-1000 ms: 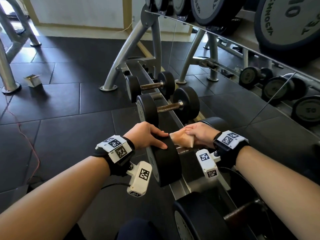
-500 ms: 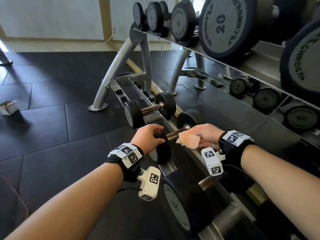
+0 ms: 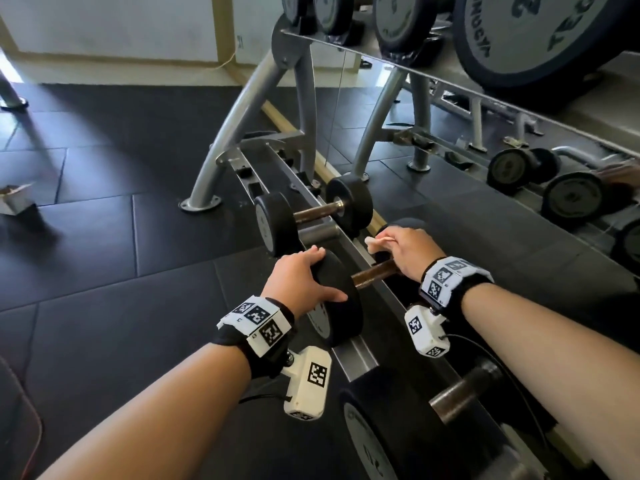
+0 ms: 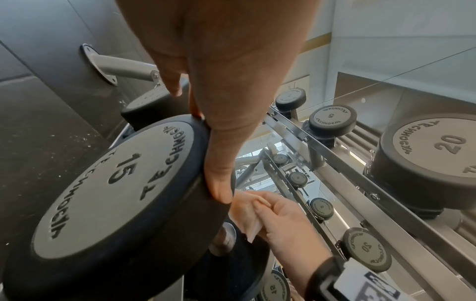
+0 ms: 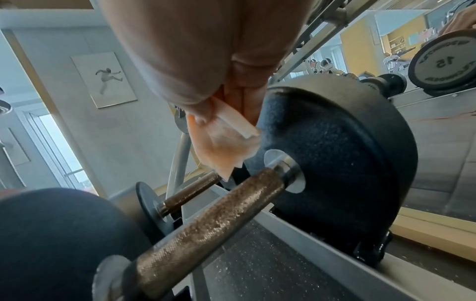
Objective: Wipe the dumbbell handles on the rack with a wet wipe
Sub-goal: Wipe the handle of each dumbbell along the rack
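Dumbbell handle (image 5: 206, 222) at frame centre sits bare; right hand (image 3: 410, 252) pinches wet wipe (image 5: 221, 142) above it, left hand (image 3: 298, 282) flat-fingered on 15 head (image 4: 115, 193); wipe risks skimming past.

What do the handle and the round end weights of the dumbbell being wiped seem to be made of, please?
Brownish knurled dumbbell handle: apparently metal, its dotted texture glinting and tarnished. Black round end weight: probably rubber-coated, matte and finely pebbled, around a shiny metal collar.

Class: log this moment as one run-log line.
left hand: rests on 15 dumbbell head | right hand: holds wet wipe above handle | wipe contact: none
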A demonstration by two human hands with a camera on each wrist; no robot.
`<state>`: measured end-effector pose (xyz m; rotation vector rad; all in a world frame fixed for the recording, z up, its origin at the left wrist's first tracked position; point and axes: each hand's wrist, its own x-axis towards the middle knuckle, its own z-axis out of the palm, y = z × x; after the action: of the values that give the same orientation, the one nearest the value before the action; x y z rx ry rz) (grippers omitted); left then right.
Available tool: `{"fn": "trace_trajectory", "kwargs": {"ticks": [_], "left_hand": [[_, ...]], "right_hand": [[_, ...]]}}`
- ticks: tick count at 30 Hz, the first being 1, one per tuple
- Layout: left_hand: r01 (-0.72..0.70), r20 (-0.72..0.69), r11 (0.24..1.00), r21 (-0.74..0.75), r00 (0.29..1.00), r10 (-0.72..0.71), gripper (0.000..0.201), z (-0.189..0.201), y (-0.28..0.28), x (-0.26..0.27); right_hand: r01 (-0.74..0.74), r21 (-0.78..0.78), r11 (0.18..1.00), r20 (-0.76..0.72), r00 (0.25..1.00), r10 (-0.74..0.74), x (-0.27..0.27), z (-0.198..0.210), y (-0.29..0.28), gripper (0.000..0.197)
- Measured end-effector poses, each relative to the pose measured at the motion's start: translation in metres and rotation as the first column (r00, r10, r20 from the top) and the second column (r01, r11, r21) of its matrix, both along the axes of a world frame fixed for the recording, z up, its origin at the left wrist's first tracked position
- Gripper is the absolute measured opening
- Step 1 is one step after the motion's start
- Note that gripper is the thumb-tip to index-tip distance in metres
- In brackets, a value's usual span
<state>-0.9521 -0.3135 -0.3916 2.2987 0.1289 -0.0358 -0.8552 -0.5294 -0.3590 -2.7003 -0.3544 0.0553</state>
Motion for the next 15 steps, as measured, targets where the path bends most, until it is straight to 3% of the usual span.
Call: {"fn": "trace_trajectory", "kwargs": {"ticks": [4,10,15], "left_hand": [[0.004,-0.011,1.0,-0.026,1.0,-0.004,0.102,-0.001,0.002,0.0],[0.009,-0.017,1.0,-0.026,1.0,-0.009,0.101,0.001,0.003,-0.001],[0.008,-0.029,1.0,-0.025,1.0,-0.009,0.101,0.004,0.003,-0.002]], "right_hand": [[-0.154,-0.129,0.98,-0.147,0.98,0.134,0.003,-0.018,-0.003,0.021],[-0.242,-0.147,0.959,-0.241,0.949,0.202,0.003,-0.019,-0.008,0.034],[-0.429,-0.176,0.886,-0.31,0.878,0.364,-0.01,-0.027,0.003,0.038]]}}
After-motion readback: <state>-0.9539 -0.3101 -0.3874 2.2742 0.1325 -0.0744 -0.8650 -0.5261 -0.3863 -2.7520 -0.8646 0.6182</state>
